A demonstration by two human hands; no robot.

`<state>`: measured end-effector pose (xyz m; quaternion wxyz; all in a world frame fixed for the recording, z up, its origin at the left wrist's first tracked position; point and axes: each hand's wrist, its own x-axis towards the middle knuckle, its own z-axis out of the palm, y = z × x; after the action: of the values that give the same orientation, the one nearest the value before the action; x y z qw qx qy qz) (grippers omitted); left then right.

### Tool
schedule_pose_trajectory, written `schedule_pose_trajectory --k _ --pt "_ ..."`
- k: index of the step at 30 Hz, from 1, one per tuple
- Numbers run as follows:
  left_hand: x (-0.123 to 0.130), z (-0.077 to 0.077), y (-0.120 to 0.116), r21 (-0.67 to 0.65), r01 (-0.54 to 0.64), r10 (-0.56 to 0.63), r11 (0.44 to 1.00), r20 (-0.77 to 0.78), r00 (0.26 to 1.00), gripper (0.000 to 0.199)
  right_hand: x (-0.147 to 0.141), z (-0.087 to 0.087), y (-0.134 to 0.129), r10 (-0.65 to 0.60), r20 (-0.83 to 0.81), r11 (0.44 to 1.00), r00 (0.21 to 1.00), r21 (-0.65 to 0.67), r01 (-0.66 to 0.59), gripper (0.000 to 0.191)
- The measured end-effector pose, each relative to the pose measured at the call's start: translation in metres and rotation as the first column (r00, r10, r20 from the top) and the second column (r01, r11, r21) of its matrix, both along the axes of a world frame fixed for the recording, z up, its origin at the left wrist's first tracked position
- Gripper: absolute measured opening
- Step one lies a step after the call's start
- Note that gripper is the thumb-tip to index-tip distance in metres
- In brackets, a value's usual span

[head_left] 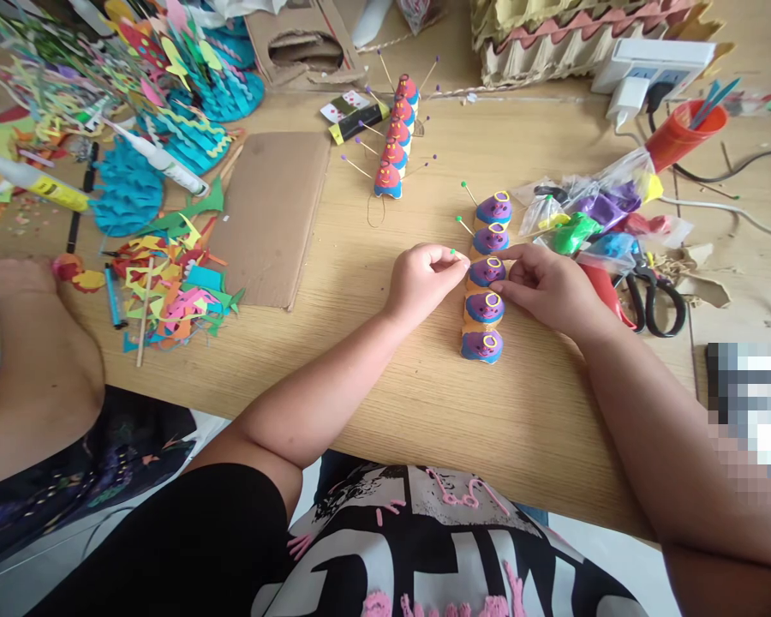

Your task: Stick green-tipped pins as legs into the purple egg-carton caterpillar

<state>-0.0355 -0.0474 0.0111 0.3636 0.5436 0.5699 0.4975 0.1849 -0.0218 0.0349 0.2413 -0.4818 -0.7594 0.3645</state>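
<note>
Left hand (422, 281) — pinching green-tipped stick (453, 252), right hand (551, 287) — touching purple-blue strip (484, 307)

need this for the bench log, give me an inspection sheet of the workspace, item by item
Surface: wooden table, seam at right
Job's things: purple caterpillar with yellow rings; two green-tipped sticks at its far bumps
Clutter: paper scraps left; colourful bags and scissors right
Hands: left hand pinches another green-tipped stick; right hand at the caterpillar's middle
Cables: white cable at right; plugs in power strip
Surroundings: another person's arm left; egg cartons beyond
</note>
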Motion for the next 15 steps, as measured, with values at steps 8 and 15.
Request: schedule_pose_trajectory --k 8,15 --pt "-0.0002 0.0032 0.0005 -0.052 -0.021 0.024 0.998 0.054 0.998 0.011 0.0 0.0002 -0.0008 0.012 -0.017 1.0 1.0 -0.005 -0.012 0.039" --pt "-0.0034 -0.0021 0.0013 -0.022 -0.059 0.062 0.998 0.12 0.991 0.018 -0.0017 -0.0024 -0.0018 -0.005 -0.014 0.999 1.0 0.038 0.005 0.047"
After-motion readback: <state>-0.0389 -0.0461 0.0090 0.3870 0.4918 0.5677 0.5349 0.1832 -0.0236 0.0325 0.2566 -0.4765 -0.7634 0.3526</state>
